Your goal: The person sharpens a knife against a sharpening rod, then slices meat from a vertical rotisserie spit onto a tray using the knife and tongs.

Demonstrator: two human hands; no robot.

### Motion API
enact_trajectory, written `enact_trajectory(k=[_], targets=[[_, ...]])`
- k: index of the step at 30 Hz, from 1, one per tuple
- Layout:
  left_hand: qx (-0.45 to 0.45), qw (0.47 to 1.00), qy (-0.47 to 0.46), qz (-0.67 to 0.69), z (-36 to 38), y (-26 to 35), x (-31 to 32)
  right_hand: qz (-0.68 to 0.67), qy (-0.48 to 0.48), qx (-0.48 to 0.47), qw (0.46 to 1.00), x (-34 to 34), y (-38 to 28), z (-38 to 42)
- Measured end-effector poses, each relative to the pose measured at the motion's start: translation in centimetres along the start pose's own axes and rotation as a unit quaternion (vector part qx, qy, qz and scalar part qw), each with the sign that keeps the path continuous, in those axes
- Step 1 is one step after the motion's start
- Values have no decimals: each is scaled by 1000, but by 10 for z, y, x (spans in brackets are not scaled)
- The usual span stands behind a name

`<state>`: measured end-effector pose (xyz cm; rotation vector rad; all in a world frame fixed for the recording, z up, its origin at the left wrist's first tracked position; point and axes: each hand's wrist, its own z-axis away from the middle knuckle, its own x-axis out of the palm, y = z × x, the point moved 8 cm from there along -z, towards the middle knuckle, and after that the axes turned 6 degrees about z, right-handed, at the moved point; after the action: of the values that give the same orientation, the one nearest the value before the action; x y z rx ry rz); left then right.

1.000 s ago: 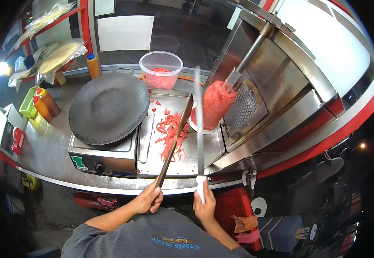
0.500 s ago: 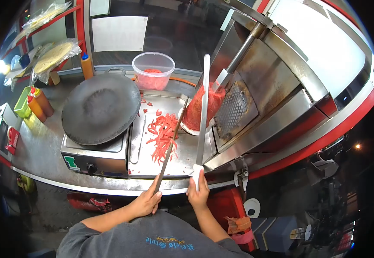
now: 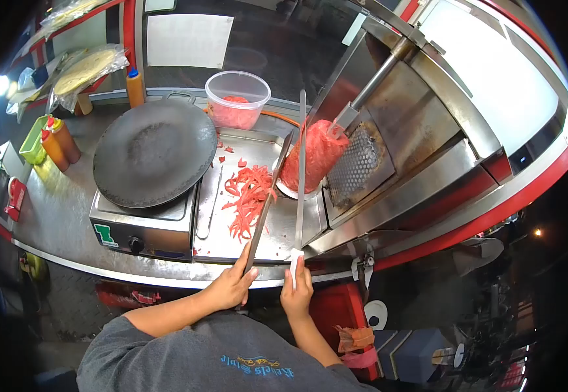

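My right hand (image 3: 296,293) is closed round the white handle of a long knife (image 3: 301,176), its blade pointing up in front of the red meat stack (image 3: 315,155). My left hand (image 3: 230,285) grips a long, narrow, dark metal tool (image 3: 266,212), whose far end reaches the left side of the stack. Its exact kind does not show. The meat is on a spit (image 3: 380,76) beside the grill's perforated burner plate (image 3: 357,163). Thin red meat strips (image 3: 249,196) lie in a heap on the metal tray (image 3: 281,243), left of the dark tool.
A round black griddle (image 3: 155,153) sits on a stove (image 3: 142,236) at left. Behind the tray stands a clear plastic tub (image 3: 237,101) with red meat. Metal tongs (image 3: 209,209) lie along the tray's left side. Sauce bottles (image 3: 60,144) and a green basket (image 3: 34,145) are farther left.
The knife blade has swung left, closer to upright, and now runs nearer the dark tool. The dark tool has shifted slightly right. Both hands keep their grips.
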<state>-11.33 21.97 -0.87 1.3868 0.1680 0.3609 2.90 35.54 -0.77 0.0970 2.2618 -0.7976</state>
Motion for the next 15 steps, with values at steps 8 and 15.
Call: enact_trajectory(k=[8,15], targets=[[33,987,-34,151,-19,9,0,16,-28,-3,999,-18,5,53],[-33,857,-136,496,-38,-11,8,-102,-149,113,977,-9,-35,-35]])
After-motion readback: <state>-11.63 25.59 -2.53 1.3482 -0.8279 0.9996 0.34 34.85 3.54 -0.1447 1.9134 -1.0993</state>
